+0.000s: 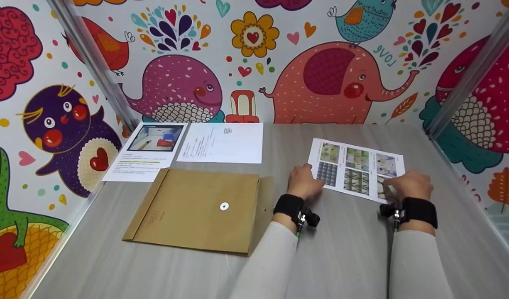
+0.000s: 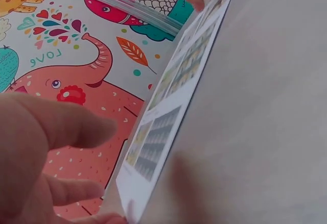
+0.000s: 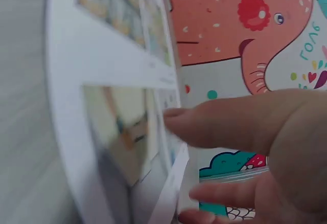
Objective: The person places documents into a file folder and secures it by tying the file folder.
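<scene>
A white sheet printed with several small photos (image 1: 341, 165) lies at a slant on the right half of the table. My left hand (image 1: 303, 182) is at its left edge, thumb spread away from the fingers. In the left wrist view, a fingertip (image 2: 113, 219) meets the sheet's near corner. My right hand (image 1: 411, 185) is at the right end, its thumb (image 3: 219, 124) stretched over the printed side. The other fingers of that hand lie loosely along the sheet's outer edge.
A brown paper envelope (image 1: 192, 216) with a white round button lies left of my left arm. Behind it are a text sheet with a photo (image 1: 140, 164) and another printed sheet (image 1: 238, 145). Cartoon-patterned walls (image 1: 246, 62) enclose the table (image 1: 341, 249) at the back and sides.
</scene>
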Action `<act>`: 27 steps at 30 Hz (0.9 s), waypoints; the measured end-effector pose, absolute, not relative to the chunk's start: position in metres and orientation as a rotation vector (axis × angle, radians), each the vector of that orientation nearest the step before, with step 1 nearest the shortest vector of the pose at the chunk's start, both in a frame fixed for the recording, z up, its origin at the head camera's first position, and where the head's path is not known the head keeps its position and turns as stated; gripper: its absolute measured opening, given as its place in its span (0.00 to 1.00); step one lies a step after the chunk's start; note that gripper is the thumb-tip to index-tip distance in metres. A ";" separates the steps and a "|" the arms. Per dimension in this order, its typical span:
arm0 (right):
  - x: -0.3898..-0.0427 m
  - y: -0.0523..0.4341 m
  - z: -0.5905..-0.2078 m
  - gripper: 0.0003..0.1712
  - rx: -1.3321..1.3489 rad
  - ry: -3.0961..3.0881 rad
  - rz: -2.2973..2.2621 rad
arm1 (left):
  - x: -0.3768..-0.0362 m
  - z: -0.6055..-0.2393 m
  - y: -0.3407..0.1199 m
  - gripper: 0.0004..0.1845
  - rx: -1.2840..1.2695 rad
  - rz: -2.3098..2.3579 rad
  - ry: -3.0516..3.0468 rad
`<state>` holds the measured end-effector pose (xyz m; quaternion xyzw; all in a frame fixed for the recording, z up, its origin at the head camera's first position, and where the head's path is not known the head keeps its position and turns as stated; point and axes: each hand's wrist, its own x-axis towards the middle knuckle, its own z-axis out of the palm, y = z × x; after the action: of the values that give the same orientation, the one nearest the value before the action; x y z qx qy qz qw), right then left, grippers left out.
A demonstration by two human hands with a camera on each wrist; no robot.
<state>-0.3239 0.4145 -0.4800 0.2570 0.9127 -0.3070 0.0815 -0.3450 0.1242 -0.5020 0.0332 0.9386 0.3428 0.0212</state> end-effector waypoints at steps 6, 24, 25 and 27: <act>-0.325 0.405 -0.483 0.46 0.759 2.799 -0.907 | -0.343 -0.501 0.124 0.33 0.120 1.082 2.867; -0.334 0.426 -0.485 0.42 0.959 2.358 -1.588 | -0.339 -0.503 0.125 0.29 0.149 1.133 2.873; -0.334 0.427 -0.485 0.44 0.968 2.362 -1.577 | -0.339 -0.503 0.124 0.29 0.147 1.134 2.872; -0.332 0.431 -0.485 0.49 0.982 2.368 -1.538 | -0.339 -0.504 0.124 0.29 0.136 1.138 2.869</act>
<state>-0.3320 0.4309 -0.4848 0.3277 0.7899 -0.5129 0.0758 -0.3389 0.1237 -0.5039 0.0438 0.9283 0.3682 0.0261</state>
